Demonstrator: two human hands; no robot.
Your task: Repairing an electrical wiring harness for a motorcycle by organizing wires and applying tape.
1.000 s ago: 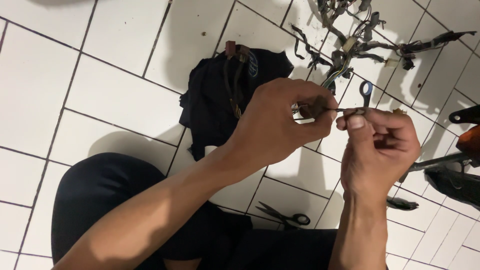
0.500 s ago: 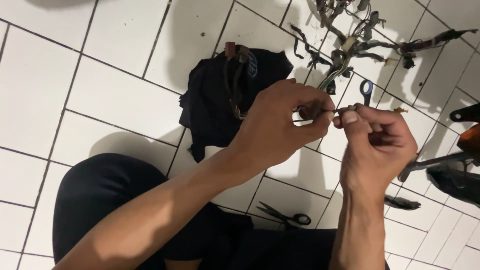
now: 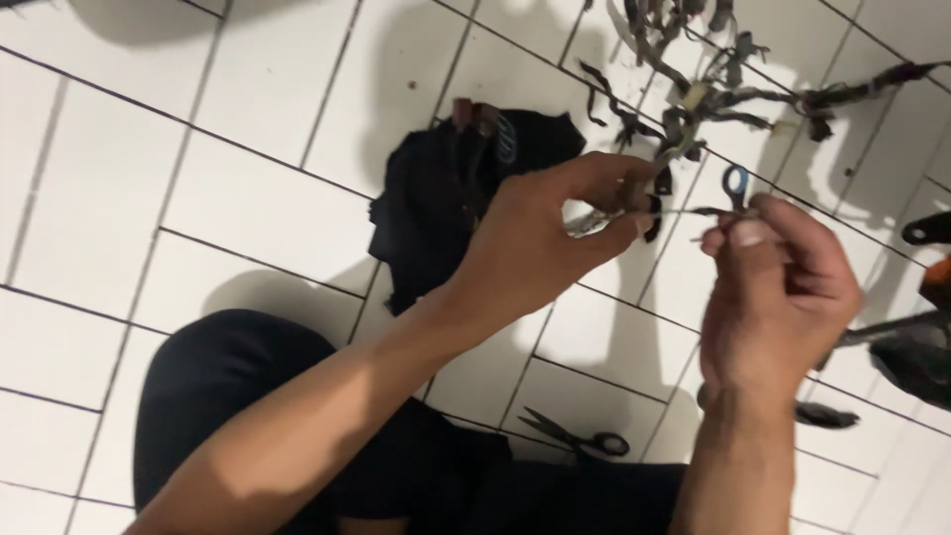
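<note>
Left hand point(image 3: 535, 248) and right hand point(image 3: 778, 287) each pinch an end of a thin wire point(image 3: 684, 211) held taut above the tiled floor point(image 3: 248, 198), wiring harness point(image 3: 713, 89) behind looks mostly unsorted, scissors point(image 3: 580, 436) lying unused.

White tiled floor point(image 3: 228, 208). Black cloth bundle point(image 3: 446, 198) lying crumpled mid-floor. Black scissors point(image 3: 575, 436) near the bottom, shut. Tangled wire harness point(image 3: 713, 89) top right. Dark tools point(image 3: 911, 347) at right edge.

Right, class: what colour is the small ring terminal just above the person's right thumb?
Blue: the ring terminal shows best in the head view, above the right hand.
</note>
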